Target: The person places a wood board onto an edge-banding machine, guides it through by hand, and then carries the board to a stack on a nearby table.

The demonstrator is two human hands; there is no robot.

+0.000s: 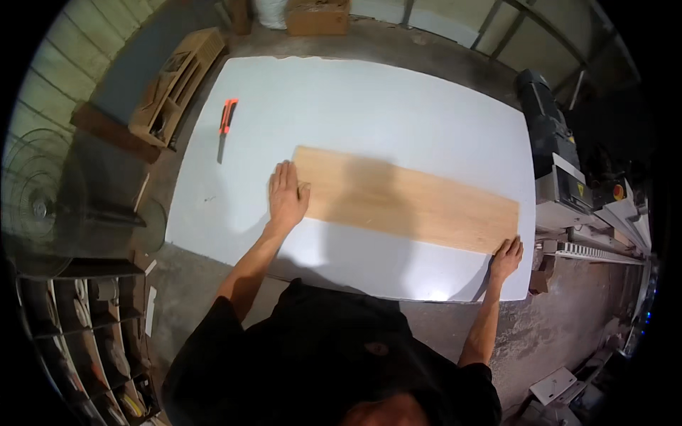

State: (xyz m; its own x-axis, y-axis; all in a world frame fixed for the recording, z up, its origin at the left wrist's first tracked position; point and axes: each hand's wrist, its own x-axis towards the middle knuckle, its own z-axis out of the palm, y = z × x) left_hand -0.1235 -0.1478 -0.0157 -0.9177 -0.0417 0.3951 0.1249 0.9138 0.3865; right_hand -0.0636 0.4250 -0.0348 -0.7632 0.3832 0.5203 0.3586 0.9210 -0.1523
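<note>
A long, light-brown wooden board (440, 209) lies flat on a white tabletop (369, 99), slightly tilted so its right end is nearer me. At the board's left end rests my left hand (288, 199), fingers stretched out along the end edge and thumb touching the wood. My right hand (506, 259) holds the near right corner, its fingers bent around the edge; its thumb is hard to make out. Shadows fall across the board's middle. Toward the far left of the tabletop lies a red-and-black utility knife (226, 119) with its blade pointing toward me.
A wooden shelf unit (174, 89) stands beyond the table's left side. A fan (42, 202) and a black compartment rack (89, 334) full of rolls and parts are at the left. Machinery (561, 188) stands close to the right edge, and a cardboard box (317, 18) sits behind.
</note>
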